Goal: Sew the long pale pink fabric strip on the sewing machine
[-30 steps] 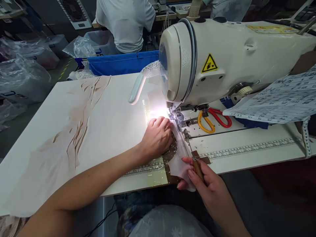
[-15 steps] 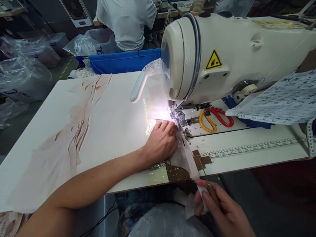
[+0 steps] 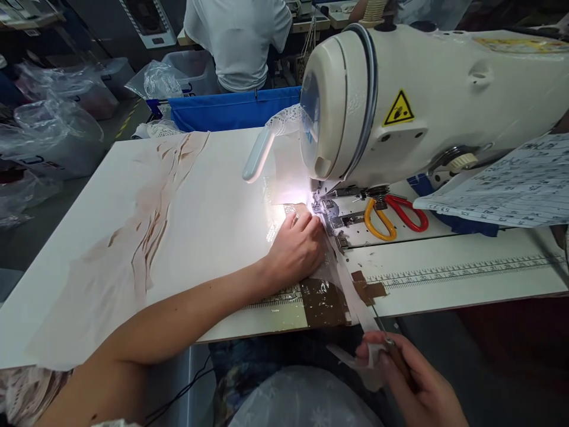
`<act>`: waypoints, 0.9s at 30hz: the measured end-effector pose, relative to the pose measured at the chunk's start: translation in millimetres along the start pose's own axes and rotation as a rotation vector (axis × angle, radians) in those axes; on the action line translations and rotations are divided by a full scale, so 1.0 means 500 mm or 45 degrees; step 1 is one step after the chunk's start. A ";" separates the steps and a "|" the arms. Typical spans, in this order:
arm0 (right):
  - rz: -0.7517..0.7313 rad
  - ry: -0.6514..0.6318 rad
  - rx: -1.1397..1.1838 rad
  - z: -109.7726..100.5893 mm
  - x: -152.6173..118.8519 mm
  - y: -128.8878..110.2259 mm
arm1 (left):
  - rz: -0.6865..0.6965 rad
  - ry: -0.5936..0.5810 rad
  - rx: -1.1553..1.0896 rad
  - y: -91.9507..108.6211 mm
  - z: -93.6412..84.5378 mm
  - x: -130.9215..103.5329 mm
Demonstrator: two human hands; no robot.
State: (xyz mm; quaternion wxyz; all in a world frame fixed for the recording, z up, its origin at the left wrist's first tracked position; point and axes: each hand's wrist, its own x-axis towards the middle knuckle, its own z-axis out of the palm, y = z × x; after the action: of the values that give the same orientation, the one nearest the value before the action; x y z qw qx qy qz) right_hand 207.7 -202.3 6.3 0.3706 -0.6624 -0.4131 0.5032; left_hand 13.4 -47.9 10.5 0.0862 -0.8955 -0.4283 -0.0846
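Note:
My left hand (image 3: 299, 246) presses down on pale, thin fabric (image 3: 288, 169) just in front of the lit needle area of a sewing machine (image 3: 400, 112); its fingers are curled on the cloth. Below the table edge, my right hand (image 3: 411, 370) grips a wooden-handled awl (image 3: 400, 362) with a thin metal shaft pointing up and left. The same hand holds the end of a pale fabric strip (image 3: 353, 290), which runs up to the machine's presser foot.
Red and orange-handled scissors (image 3: 380, 219) lie right of the needle. Pale fabric pieces (image 3: 146, 237) spread over the table's left. A printed sheet (image 3: 511, 184) hangs at right. Behind a blue cloth (image 3: 235, 110) sits a person in a white shirt (image 3: 242, 41); plastic-covered bins (image 3: 57, 142) stand left.
The fabric under my left hand has moved back from the needle area, showing more brown beside the fingers. My right hand has shifted slightly right and down with the strip and awl. The view has shifted.

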 end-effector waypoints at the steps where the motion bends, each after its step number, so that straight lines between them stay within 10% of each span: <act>1: -0.009 0.013 0.001 -0.001 0.005 0.005 | -0.009 0.000 0.007 -0.001 0.000 0.001; 11: 0.238 -0.146 0.404 -0.056 0.022 0.087 | -0.065 -0.005 -0.034 -0.008 0.004 0.006; 18: -0.075 0.236 -0.399 -0.192 -0.001 0.185 | -0.039 0.042 -0.030 -0.004 0.008 0.007; 27: -0.488 0.001 -0.310 -0.033 0.077 0.157 | -0.042 0.109 -0.015 0.000 0.009 0.007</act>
State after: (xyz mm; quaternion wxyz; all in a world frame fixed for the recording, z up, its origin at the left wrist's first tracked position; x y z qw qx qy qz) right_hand 243.4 -198.3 -75.4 0.3769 -0.6119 -0.5888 0.3698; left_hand 15.8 -44.0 6.8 0.0980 -0.8844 -0.4383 -0.1268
